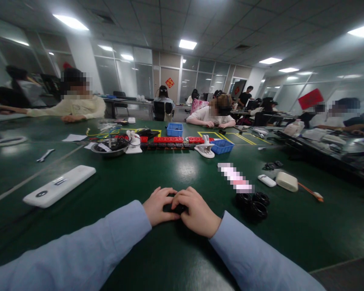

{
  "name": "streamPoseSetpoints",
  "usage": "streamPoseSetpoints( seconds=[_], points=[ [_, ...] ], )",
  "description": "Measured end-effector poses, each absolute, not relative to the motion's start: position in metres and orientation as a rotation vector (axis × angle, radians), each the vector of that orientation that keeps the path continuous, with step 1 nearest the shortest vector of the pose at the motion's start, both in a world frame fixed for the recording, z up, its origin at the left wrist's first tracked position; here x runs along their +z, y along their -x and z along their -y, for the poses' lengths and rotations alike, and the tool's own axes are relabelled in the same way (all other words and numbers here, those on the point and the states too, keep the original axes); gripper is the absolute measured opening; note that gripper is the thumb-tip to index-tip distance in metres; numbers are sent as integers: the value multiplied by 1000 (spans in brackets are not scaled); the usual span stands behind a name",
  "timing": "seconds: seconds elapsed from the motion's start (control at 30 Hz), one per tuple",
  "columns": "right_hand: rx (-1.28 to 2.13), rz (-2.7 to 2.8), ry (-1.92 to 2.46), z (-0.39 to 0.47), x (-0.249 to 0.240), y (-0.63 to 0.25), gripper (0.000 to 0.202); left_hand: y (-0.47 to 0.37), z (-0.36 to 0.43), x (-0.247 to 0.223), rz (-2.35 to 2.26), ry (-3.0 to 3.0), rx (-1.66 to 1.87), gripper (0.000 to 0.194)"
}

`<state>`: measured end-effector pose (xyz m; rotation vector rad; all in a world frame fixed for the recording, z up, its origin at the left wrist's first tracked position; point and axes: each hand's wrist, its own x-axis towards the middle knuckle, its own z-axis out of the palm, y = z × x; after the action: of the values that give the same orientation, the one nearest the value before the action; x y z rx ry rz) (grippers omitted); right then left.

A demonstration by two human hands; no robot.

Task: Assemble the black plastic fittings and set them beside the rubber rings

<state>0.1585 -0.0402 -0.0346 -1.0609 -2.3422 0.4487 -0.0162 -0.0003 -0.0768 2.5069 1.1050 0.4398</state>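
Observation:
A small black object [176, 209] sits low over the green table [124, 178], mostly hidden between my two hands. From the left, my left hand [161, 206] curls its fingers and thumb round it. My right hand [197, 211] closes on it from the right, with its fingertips touching those of the left. Several black rings [259, 210] lie to the right of my right hand. Beyond them are a small white device [266, 180] and a cream case [286, 182].
A long white device [60, 186] lies on the left, with a wrench [45, 155] behind it. Farther back stand a metal bowl [109, 152], a red strip [168, 140], white clamps and blue bins [174, 129]. People sit across the table.

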Motion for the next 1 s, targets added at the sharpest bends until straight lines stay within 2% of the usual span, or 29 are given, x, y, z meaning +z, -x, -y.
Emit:
streamPoseSetpoints(
  seconds=[0.27, 0.57, 1.0],
  points=[
    [446, 2337, 989, 39, -36, -158, 34, 16, 0, -76, -1104, -2519, 422, 27],
    [396, 2321, 934, 38, -43, -155, 28, 15, 1, -75, -1124, -2525, 400, 37],
    [228, 2228, 960, 49, -38, -153, 31, 16, 0, -76, -1119, -2518, 417, 36]
  ],
)
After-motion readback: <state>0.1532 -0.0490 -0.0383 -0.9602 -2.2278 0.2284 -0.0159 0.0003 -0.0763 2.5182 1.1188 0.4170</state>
